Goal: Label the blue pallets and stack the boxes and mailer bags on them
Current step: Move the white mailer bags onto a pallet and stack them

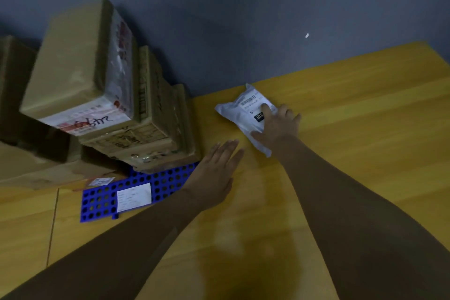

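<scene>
A blue perforated pallet [168, 178] lies on the yellow wooden table [353, 141] and carries a white paper label [134, 197]. Several brown cardboard boxes [80, 68] are stacked on its far part. A white mailer bag [239, 112] with a printed label lies on the table to the right of the stack. My right hand [276, 126] lies flat on the bag, fingers spread over its label and thumb at its near edge. My left hand [216, 170] hovers with straight fingers over the table, between the pallet and the bag.
More cardboard boxes [14, 85] stand at the far left, and flattened cardboard [36, 170] lies in front of them. A dark blue-grey wall [243, 19] rises behind the table. Another small label [101, 181] lies by the pallet's left corner.
</scene>
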